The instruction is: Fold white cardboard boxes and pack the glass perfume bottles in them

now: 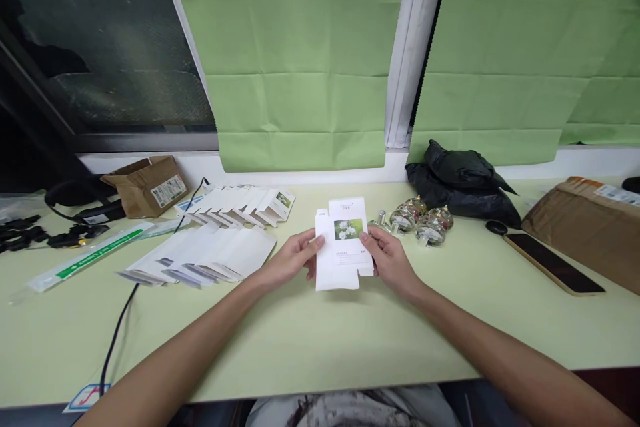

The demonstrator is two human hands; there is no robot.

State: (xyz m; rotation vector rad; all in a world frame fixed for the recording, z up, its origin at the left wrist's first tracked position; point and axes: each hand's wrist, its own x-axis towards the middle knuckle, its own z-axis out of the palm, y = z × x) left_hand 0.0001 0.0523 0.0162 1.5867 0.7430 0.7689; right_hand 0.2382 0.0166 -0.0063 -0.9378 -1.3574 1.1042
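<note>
A flattened white carton with a picture of white flowers is held up over the table in front of me. My left hand grips its left edge, thumb on the front face. On the opposite edge, my right hand pinches it the same way; the fingers behind are partly hidden. Its top flap and the tabs at the bottom stick out. Left of the carton lies a row of flat white cartons. Behind them stand several white boxes, overlapping in a row.
Several shiny glass bottles stand just right of my right hand. Farther right are black plastic bags, a phone and a brown parcel. A cardboard box, a black cable and a green-striped packet lie left.
</note>
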